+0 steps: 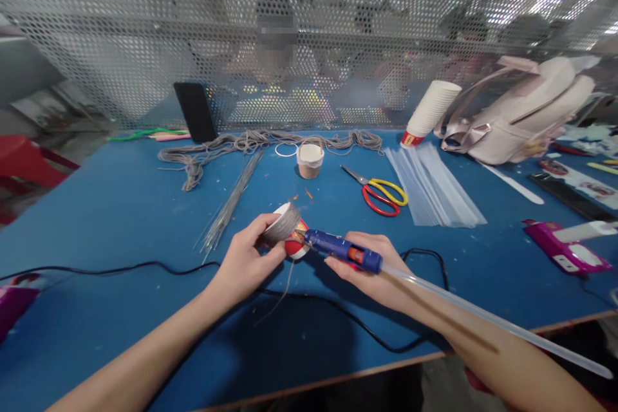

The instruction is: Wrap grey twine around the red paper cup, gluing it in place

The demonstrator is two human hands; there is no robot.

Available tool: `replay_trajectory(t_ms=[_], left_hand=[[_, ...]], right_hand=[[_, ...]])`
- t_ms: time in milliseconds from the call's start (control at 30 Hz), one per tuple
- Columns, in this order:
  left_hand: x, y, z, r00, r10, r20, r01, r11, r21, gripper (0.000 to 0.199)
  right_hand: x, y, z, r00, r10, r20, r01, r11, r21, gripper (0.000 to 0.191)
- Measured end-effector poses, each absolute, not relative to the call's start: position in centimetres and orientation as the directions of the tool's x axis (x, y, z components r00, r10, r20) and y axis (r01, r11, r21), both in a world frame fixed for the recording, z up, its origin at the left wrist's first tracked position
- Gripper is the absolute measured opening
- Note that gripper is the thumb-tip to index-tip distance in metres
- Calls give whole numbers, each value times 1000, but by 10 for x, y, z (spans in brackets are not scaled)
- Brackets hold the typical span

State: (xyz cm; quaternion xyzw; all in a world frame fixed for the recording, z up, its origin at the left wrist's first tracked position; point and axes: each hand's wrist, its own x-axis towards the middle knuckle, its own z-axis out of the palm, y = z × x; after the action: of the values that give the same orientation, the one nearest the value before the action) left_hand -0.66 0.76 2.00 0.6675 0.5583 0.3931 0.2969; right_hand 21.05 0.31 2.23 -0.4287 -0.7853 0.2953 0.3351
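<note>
My left hand point(253, 257) is closed around a paper cup point(297, 248), which lies tilted on its side above the table. Grey cord is wound around the upper part of the cup near its rim, and the rest shows red with a printed patch. A loose cord end point(290, 280) hangs below the cup. In my right hand point(371, 270) is a blue hot glue gun point(333, 244), its nozzle at the cup's side by the edge of the cord. A long clear glue stick point(487, 315) sticks out of the gun's back end.
Scissors point(379, 196), clear plastic strips point(434, 187), thin wires point(232, 206), grey cord bundles point(212, 151) and a small basket-like cup point(309, 161) lie beyond my hands. A black cable point(338, 306) crosses the blue table. Stacked paper cups point(432, 109), a backpack point(526, 112) and a phone point(196, 112) stand by the mesh screen.
</note>
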Motion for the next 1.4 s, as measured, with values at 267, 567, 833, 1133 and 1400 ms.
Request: replay_trajectory(t_ms=[267,567,833,1133,1400], left_hand=[[-7,8,22,76,981,179,468,-194,862,26],[-10,8,20,87,984,153,463,-176,869,28],[-9,9,21,107,981,160,442,-191,876,27],[-9,9,22,98,986,137,450,-167,877,30],[-9,9,22,89,983,159,464,-182,867,29]], right_hand=[[211,3,25,-397,887,235,461,414,-785,36],[214,7,31,-343,936,86,474,251,-844,35],[211,3,29,-361,925,119,463,288,-838,34],[211,3,27,-353,917,185,474,346,-809,39],[208,-1,21,-408,869,280,478,465,-745,36]])
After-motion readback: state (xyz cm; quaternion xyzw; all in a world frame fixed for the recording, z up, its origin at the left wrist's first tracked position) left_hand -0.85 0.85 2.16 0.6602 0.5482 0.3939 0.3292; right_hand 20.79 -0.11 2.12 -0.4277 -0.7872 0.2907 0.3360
